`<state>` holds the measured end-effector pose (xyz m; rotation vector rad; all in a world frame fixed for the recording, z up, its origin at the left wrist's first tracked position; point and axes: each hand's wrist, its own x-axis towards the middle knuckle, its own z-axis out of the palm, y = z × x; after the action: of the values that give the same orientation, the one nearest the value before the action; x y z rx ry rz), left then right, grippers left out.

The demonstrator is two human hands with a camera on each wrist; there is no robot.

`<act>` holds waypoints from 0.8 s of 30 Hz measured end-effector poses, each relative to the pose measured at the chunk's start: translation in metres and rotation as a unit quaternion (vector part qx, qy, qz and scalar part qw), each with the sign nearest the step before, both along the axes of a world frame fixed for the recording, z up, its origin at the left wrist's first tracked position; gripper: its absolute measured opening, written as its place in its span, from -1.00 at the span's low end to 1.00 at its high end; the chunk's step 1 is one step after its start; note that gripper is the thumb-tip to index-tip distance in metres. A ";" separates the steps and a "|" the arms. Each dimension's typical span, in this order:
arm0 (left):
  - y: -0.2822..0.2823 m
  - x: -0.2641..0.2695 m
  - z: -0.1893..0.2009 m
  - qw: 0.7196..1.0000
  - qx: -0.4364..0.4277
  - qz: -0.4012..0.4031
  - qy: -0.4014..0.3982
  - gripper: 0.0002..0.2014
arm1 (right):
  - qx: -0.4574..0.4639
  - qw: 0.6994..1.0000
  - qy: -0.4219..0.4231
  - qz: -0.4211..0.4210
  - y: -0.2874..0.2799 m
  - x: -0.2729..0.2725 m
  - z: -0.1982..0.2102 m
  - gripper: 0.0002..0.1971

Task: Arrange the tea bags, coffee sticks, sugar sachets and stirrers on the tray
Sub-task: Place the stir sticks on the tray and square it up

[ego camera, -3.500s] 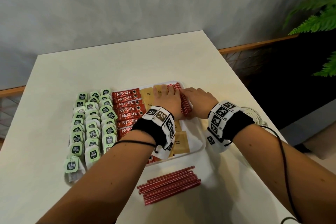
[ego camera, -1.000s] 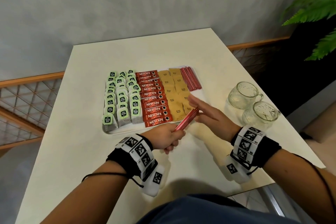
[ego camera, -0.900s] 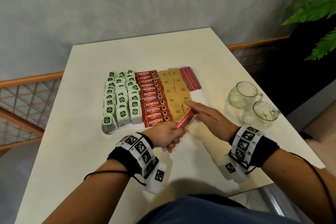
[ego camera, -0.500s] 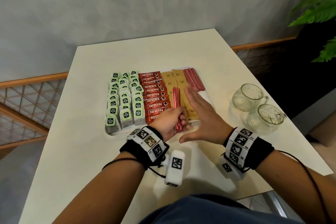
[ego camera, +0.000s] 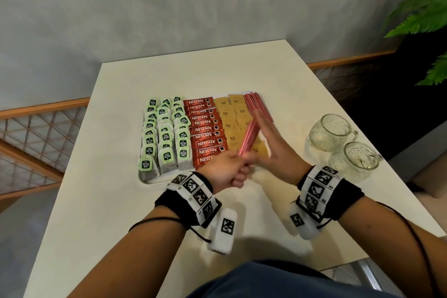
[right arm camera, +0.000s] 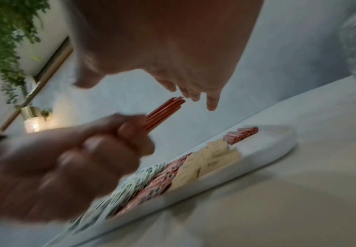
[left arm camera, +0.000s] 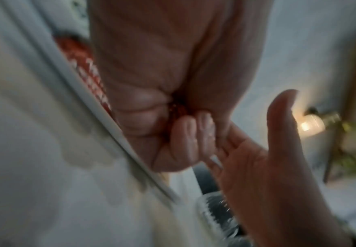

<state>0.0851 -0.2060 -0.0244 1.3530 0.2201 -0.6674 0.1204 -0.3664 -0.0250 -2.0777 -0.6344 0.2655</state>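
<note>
- Since half a second ago, the left hand has tilted its bundle of red stirrers from upright to leaning right, and the right hand has closed in against the bundle's side.
- Left fingers are curled round the bundle's lower end, gripping it above the sugar sachets.
- Right fingers are straight and pressed together, flat against the bundle; the thumb stands apart.
- Both hands and the bundle cover the near right corner of the white tray, hiding some sachets and the nearest coffee stick.
- On the tray, left to right: three columns of green-tagged tea bags; one column of red coffee sticks, nine or so showing; two columns of brown sachets; a second bundle of stirrers lying flat at the far right corner.
- Stirrers in either bundle are too tightly packed to count.
- Two clear glass mugs stand on the pale surface right of the tray, well apart from it, touching each other or nearly.
- Fern fronds hang at upper right.
</note>
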 end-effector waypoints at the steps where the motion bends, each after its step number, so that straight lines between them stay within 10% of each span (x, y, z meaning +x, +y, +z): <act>1: 0.003 -0.003 0.000 0.998 0.032 -0.050 -0.012 -0.78 | 0.038 0.999 0.007 -0.027 -0.004 0.004 0.004 -0.13; 4: 0.004 -0.007 -0.002 0.992 0.070 -0.103 -0.020 -0.75 | 0.130 0.983 0.074 -0.108 -0.018 0.018 0.005 -0.37; 9: -0.002 -0.005 -0.002 0.989 0.095 -0.101 -0.043 -0.79 | 0.125 0.978 0.165 0.001 -0.019 0.014 -0.010 -0.44; 12: -0.003 -0.002 -0.001 0.976 0.168 -0.125 -0.064 -0.78 | 0.138 0.984 0.098 -0.051 -0.016 0.011 -0.013 -0.44; 19: -0.005 0.011 0.011 0.807 0.453 -0.237 -0.296 -0.70 | -0.185 0.976 -0.089 -0.078 -0.008 0.009 -0.003 -0.43; 24: -0.002 0.012 -0.001 0.834 0.412 -0.161 -0.331 -0.62 | -0.216 0.964 -0.101 -0.113 -0.011 0.009 -0.004 -0.45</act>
<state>0.0972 -0.2081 -0.0252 2.4140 -0.3396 -0.3250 0.1292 -0.3778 -0.0292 -2.5996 -0.4815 0.0615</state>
